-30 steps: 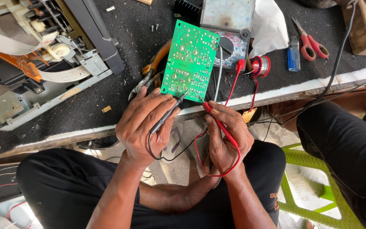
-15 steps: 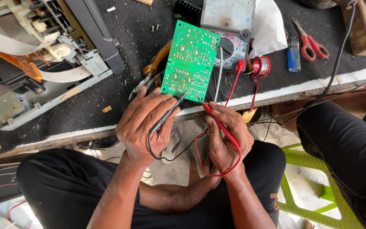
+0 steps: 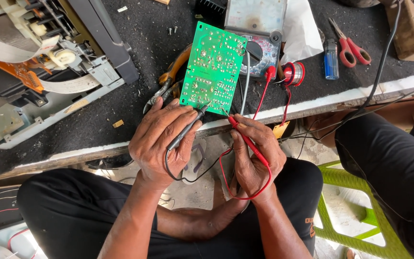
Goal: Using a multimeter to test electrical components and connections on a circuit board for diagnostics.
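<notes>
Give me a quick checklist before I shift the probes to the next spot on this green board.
1. Black probe gripped in left hand: ok.
2. Red probe gripped in right hand: ok.
3. Both tips on the green circuit board: ok.
4. Red lead plugged into the meter: ok.
5. Meter needle reading: cannot tell.
6. Leads free of the pliers: ok.

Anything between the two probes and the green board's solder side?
Nothing visible. The left hand holds the black probe, the right hand the red probe; both tips already reach the lower edge of the green circuit board. Pliers lie off to its left.
</notes>
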